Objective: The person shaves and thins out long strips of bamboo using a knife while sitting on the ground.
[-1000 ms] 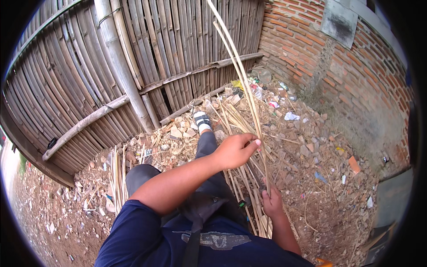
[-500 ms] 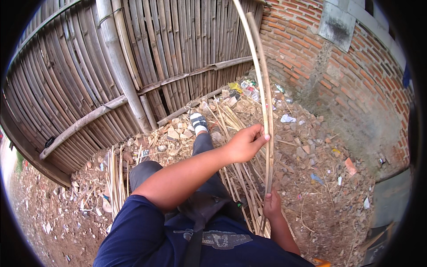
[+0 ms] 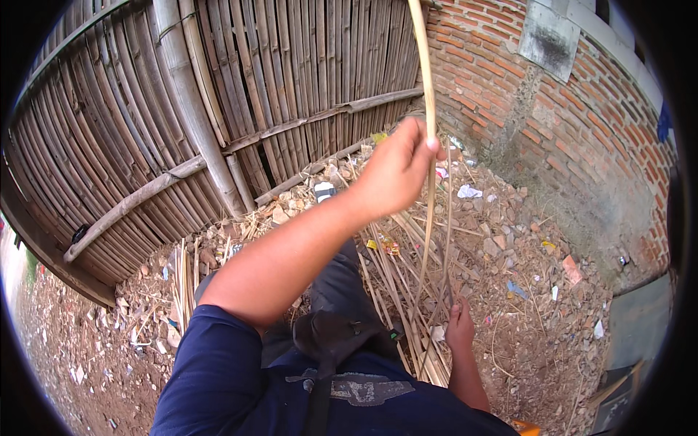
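Note:
My left hand (image 3: 400,171) is raised in front of me, thumb and fingers closed on a long pale bamboo strip (image 3: 427,80). This strip rises past the top of the view and curves down below the hand towards my lap. A thinner, darker bamboo strip (image 3: 448,218) hangs just right of it, with a gap between the two. Lower down, my right hand (image 3: 459,328) is closed at the lower end of the darker strip; its fingers are partly hidden. Under both hands lies a loose pile of split bamboo strips (image 3: 389,283), beside my leg.
A bamboo-slat fence (image 3: 305,65) with a thick post (image 3: 190,102) stands ahead and left. To the right is a brick wall (image 3: 560,138). Rubble and litter (image 3: 516,291) cover the ground. Another bundle of strips (image 3: 185,280) lies at my left, and grey panels (image 3: 640,316) at far right.
My left hand has moved up along the pale strip. The two strips, close together before, now stand apart below it. My right hand has shifted slightly right.

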The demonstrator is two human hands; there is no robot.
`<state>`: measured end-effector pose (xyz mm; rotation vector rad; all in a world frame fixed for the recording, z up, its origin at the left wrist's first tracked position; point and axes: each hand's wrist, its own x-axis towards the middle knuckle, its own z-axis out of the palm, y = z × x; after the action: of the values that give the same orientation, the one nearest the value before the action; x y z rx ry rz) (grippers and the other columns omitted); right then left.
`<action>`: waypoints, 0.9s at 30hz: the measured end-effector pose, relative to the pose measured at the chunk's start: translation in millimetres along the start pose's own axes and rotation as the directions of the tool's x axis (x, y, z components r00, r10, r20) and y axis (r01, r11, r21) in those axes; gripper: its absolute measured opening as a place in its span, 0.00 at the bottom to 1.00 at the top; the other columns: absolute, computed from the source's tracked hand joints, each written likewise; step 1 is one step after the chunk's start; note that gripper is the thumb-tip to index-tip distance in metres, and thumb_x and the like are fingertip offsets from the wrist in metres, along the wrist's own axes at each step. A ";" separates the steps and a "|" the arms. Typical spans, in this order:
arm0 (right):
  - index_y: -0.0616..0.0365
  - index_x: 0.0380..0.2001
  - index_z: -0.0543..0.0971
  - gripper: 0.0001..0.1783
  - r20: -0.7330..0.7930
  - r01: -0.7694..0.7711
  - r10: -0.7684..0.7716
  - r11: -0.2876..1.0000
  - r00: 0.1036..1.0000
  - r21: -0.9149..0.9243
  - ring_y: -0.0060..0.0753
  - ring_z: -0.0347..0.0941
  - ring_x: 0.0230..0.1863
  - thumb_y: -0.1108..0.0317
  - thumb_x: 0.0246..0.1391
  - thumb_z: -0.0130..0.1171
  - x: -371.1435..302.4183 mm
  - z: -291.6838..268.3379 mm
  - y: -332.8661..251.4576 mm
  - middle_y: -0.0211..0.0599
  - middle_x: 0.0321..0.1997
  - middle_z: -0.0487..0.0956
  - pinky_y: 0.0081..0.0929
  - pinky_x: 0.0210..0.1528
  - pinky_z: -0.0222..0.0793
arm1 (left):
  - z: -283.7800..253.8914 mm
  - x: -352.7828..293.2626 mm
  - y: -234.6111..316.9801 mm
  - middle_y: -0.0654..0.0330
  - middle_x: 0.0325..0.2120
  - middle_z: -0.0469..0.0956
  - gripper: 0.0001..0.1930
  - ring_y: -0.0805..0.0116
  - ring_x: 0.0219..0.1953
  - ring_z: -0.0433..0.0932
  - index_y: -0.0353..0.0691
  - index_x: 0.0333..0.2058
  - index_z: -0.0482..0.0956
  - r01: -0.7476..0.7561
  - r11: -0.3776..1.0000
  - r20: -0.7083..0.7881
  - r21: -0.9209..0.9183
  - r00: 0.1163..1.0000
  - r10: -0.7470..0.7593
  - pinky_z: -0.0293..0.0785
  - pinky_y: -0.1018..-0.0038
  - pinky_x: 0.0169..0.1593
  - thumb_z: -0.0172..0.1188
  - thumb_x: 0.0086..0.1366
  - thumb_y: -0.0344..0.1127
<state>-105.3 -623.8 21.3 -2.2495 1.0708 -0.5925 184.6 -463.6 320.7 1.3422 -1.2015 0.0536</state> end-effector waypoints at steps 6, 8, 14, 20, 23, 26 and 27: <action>0.50 0.70 0.60 0.34 0.034 -0.276 0.291 0.934 0.956 -0.228 0.65 0.78 0.49 0.60 0.62 0.50 2.9 -8.2 42.2 0.62 0.48 0.81 0.53 0.53 0.71 | -58.4 36.8 45.5 0.61 0.31 0.78 0.10 0.71 0.33 0.80 0.38 0.50 0.67 -0.176 0.983 -0.148 -0.056 0.975 0.166 0.78 0.72 0.39 0.43 0.79 0.37; 0.50 0.71 0.59 0.36 0.012 -0.299 0.306 0.938 0.952 -0.176 0.65 0.77 0.50 0.63 0.59 0.51 -0.1 -11.5 59.9 0.63 0.49 0.80 0.53 0.53 0.70 | -75.9 48.7 62.5 0.61 0.32 0.77 0.11 0.70 0.33 0.80 0.39 0.52 0.67 -0.272 0.962 -0.199 -0.019 0.944 0.263 0.78 0.71 0.39 0.43 0.79 0.38; 0.59 0.70 0.60 0.37 -0.018 -0.169 0.168 0.982 0.986 -0.088 0.64 0.73 0.58 0.66 0.57 0.53 4.9 -17.8 45.1 0.65 0.58 0.75 0.49 0.61 0.67 | -143.1 77.1 106.2 0.73 0.23 0.64 0.13 0.85 0.23 0.61 0.44 0.57 0.70 -0.505 0.861 -0.380 0.054 0.787 0.486 0.57 0.87 0.25 0.43 0.80 0.36; 0.63 0.67 0.65 0.37 -0.205 0.018 -0.011 0.999 0.979 0.034 0.60 0.69 0.64 0.67 0.54 0.60 22.6 -16.7 6.2 0.64 0.61 0.73 0.45 0.67 0.63 | -221.6 46.0 138.7 0.73 0.27 0.67 0.16 0.88 0.24 0.60 0.42 0.58 0.73 -0.386 0.799 -0.319 0.461 0.768 0.555 0.57 0.88 0.26 0.46 0.79 0.40; 0.64 0.54 0.78 0.27 -0.202 -0.002 -0.006 0.999 0.979 -0.042 0.58 0.77 0.54 0.65 0.50 0.64 27.7 -18.0 36.8 0.61 0.50 0.80 0.44 0.58 0.70 | -233.6 -7.4 133.6 0.76 0.24 0.61 0.15 0.87 0.23 0.56 0.40 0.55 0.75 -0.190 0.817 -0.352 0.544 0.833 0.428 0.52 0.86 0.25 0.46 0.79 0.38; 0.64 0.38 0.83 0.17 -0.104 -0.053 0.058 0.997 0.993 0.050 0.52 0.80 0.37 0.64 0.47 0.67 11.4 -26.3 4.0 0.54 0.34 0.82 0.42 0.44 0.74 | -255.6 -82.7 118.2 0.75 0.23 0.61 0.14 0.86 0.23 0.56 0.36 0.52 0.77 0.036 0.861 -0.420 0.507 0.883 0.210 0.52 0.84 0.26 0.46 0.78 0.35; 0.64 0.36 0.83 0.16 -0.122 -0.033 0.036 0.999 0.992 0.026 0.49 0.79 0.34 0.64 0.47 0.67 8.1 -26.2 0.9 0.52 0.31 0.82 0.41 0.41 0.73 | -269.5 -108.9 98.9 0.76 0.22 0.60 0.15 0.88 0.20 0.54 0.37 0.54 0.75 0.048 0.831 -0.395 0.554 0.894 0.212 0.50 0.86 0.22 0.44 0.80 0.37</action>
<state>-116.8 -638.7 41.2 -2.1926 1.1541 -0.7331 239.6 -167.0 377.8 1.6562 -0.8716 0.7915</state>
